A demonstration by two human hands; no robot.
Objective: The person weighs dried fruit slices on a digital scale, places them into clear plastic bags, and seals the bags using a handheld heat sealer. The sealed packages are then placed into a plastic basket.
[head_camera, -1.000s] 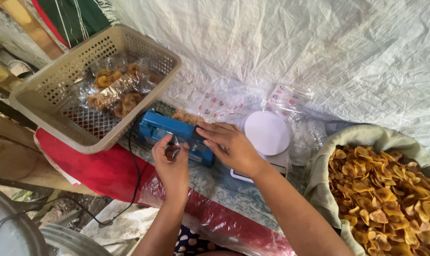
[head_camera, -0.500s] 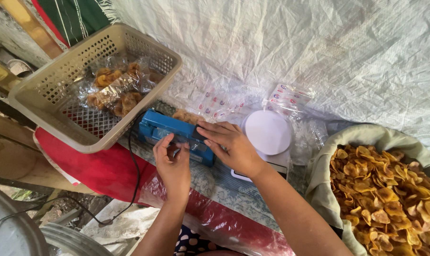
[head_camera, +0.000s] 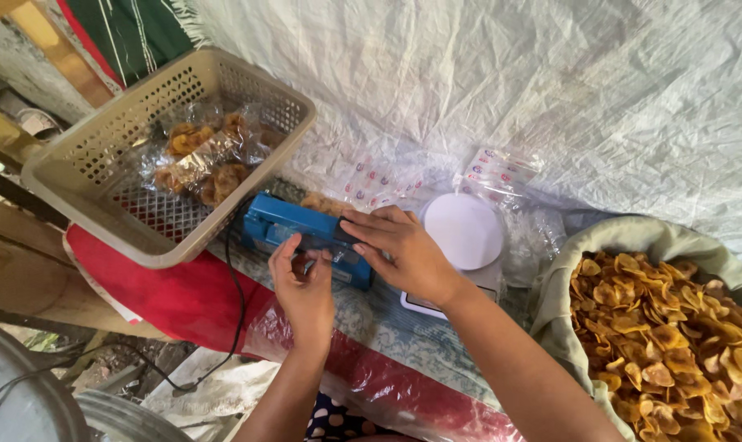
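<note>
Both hands work at centre frame: right hand (head_camera: 404,254) pressed flat on the blue bar-shaped heat sealer (head_camera: 301,233) (long axis running left-right), left hand (head_camera: 305,286) pinching a clear plastic packet edge (head_camera: 304,263) at its near side.

The heat sealer (head_camera: 305,237) is blue. The basket (head_camera: 101,176) is beige with small holes. The chips (head_camera: 674,336) are golden yellow. The scale top (head_camera: 465,231) is white. The cloth (head_camera: 170,299) is red.

Soft daylight; sharp; edges bowed.
</note>
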